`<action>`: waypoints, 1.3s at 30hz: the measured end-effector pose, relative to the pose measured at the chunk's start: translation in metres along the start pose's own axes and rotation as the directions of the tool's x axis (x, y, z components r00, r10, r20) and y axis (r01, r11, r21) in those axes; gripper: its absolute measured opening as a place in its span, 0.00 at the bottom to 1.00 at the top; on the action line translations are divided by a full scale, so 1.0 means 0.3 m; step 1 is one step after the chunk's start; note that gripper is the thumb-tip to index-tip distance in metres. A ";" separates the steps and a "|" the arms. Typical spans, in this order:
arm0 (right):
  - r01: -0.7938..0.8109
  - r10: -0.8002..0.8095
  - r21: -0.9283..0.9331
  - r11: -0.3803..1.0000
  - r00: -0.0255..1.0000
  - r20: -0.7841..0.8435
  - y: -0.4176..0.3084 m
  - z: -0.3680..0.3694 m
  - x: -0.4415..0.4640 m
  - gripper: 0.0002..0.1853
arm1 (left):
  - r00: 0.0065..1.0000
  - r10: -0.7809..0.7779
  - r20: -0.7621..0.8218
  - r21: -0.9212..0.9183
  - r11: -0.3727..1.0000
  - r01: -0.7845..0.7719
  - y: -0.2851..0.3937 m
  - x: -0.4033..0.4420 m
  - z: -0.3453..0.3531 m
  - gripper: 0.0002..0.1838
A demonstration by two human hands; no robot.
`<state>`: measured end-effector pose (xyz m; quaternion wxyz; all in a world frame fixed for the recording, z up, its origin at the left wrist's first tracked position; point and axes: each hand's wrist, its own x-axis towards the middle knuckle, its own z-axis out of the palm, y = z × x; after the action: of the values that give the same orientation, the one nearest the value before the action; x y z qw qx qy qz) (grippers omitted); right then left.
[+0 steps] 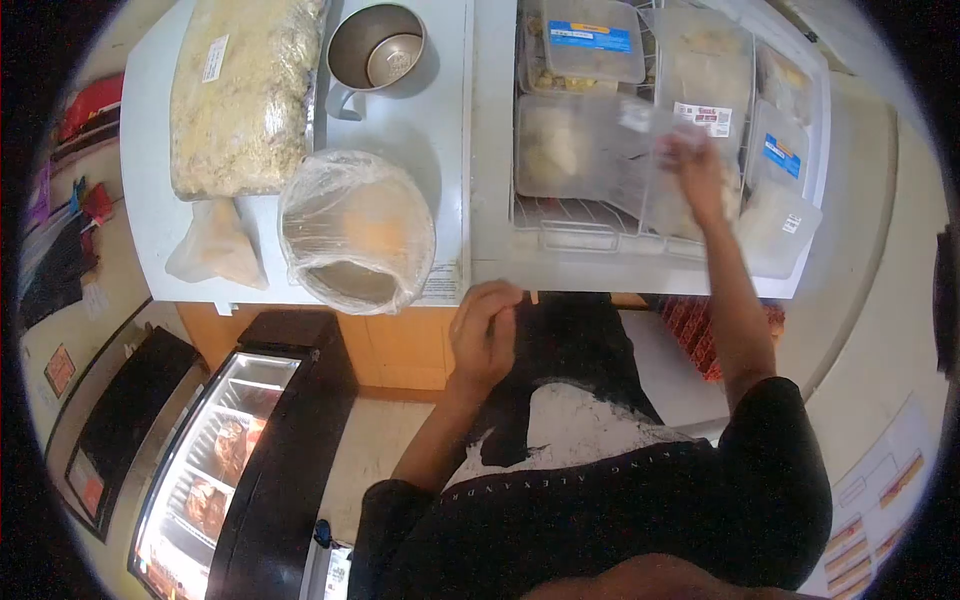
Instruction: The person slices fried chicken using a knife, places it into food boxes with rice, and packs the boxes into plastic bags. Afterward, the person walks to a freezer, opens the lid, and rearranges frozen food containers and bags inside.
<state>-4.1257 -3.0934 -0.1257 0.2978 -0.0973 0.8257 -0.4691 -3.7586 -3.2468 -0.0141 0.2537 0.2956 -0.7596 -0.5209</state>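
Note:
My right hand (692,165) is over an open chest freezer, its fingers blurred by motion and closed at the edge of a translucent plastic lid (610,165). The lid slants over a container with a pale lump (553,150) inside. Around it sit several clear food containers, one with a blue label (590,37) and another with a white label (703,119). My left hand (485,330) is by the freezer's front edge, fingers loosely bent and thumb apart, with nothing visible in it. Whether it touches the edge, I cannot tell.
Left of the opening, the white top bears a large plastic-wrapped pale block (245,95), a metal mug (377,48), a plastic-covered bowl (357,230) and a small plastic bag (215,248). A wire basket (580,236) lines the freezer. A lit display case (220,450) stands lower left.

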 end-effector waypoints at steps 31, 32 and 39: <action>-0.333 0.350 0.124 0.935 0.923 -0.158 0.071 0.361 0.403 0.21 | 0.789 -0.614 -0.019 -0.483 0.697 0.531 -0.381 0.519 0.548 0.17; -0.280 0.320 0.225 0.933 0.934 -0.162 0.041 0.357 0.379 0.19 | 0.773 -0.635 0.014 -0.466 0.679 0.566 -0.384 0.523 0.547 0.19; -0.159 0.251 0.546 0.822 0.963 -0.096 -0.116 0.246 0.199 0.14 | 0.666 -0.745 0.038 -0.627 0.501 0.596 -0.357 0.530 0.569 0.25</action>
<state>-4.1346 -3.1915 -0.1487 0.2929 0.1178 0.6897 -0.6516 -3.9678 -3.2810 -0.1586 0.1969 0.5340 -0.3440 -0.7468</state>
